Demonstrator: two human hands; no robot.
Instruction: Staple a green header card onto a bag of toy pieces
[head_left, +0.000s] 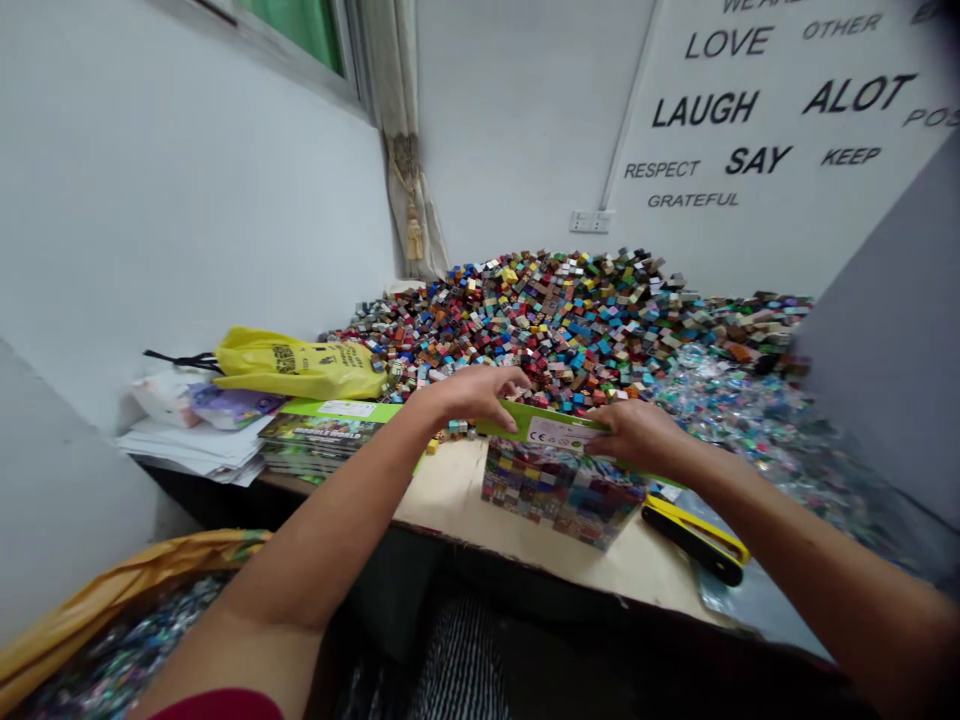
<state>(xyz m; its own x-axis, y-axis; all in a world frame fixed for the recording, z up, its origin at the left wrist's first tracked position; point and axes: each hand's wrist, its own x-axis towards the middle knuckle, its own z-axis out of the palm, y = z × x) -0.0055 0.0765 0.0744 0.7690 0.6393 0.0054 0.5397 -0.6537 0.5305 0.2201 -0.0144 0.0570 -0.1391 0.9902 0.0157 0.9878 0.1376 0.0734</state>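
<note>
Between my hands a clear plastic bag [559,490] packed with small coloured cubes stands on the pale board. A folded green header card [514,420] with a white label sits across its top. My left hand [480,393] holds the card's left end, thumb in front and fingers curled over behind. Gripping the right end, my right hand [634,432] has its thumb and fingers closed on the card. A yellow and black stapler [694,535] lies just right of the bag, close to my right forearm.
Behind rises a big heap of coloured cubes [555,310]. Clear filled packets [750,430] pile up at right. A stack of printed header cards [315,445], a yellow bag [300,365] and papers [195,450] lie left. An orange-rimmed sack [135,575] stands below, left of the table edge.
</note>
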